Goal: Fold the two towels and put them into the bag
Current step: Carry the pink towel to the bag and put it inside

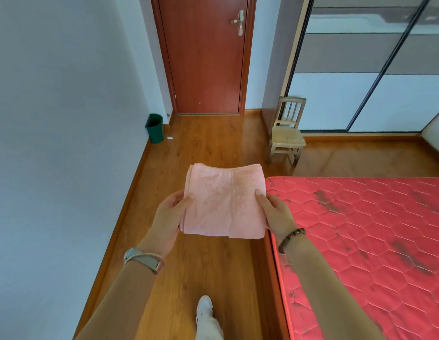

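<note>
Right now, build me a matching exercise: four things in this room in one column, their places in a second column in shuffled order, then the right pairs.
Things:
1. pink towel
2. green bin
3. wooden chair
4. red mattress

Places:
A. on the floor by the left wall, near the door
B. filling the lower right of the view
C. folded, held in the air between the left hand and the right hand
D. on the floor in front of the sliding wardrobe

Pairs: 1-C, 2-A, 3-D, 4-B
</note>
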Demonstrator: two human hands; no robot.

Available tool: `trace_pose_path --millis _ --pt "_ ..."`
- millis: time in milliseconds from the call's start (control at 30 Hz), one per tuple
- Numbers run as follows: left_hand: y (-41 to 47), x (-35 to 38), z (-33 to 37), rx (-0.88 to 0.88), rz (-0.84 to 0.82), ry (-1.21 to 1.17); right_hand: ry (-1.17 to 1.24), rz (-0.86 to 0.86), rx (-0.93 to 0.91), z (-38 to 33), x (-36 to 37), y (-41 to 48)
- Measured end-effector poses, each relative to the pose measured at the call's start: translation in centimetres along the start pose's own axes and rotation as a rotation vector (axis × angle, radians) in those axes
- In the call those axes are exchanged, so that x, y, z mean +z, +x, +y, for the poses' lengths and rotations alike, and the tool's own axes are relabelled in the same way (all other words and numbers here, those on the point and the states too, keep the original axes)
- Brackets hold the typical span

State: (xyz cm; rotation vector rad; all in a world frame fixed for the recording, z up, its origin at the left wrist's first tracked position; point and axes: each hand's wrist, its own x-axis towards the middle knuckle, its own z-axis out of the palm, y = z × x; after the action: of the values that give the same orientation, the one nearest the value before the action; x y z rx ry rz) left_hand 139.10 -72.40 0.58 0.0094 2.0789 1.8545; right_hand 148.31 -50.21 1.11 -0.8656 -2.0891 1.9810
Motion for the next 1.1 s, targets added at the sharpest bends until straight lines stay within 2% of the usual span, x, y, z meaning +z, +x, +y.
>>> trace_pose_path --millis 300,500,933,1100 --pt "13.8 -1.7 6.4 0.020 -0.051 0.007 0.022 0.081 -0.006 -6.0 4.7 11.4" --pt "20.7 -0.9 8.1 0.017 -0.073 0.020 0.065 0.118 0.057 -7.8 5.8 17.1" --pt "39.0 4.5 12.2 0.014 -0.134 0.018 0.079 0.142 0.049 -12.6 4.6 35.0" --pt "46.0 7.3 14.9 -0.001 -0.111 0.035 0.089 0.131 0.084 -14.9 3.9 42.9"
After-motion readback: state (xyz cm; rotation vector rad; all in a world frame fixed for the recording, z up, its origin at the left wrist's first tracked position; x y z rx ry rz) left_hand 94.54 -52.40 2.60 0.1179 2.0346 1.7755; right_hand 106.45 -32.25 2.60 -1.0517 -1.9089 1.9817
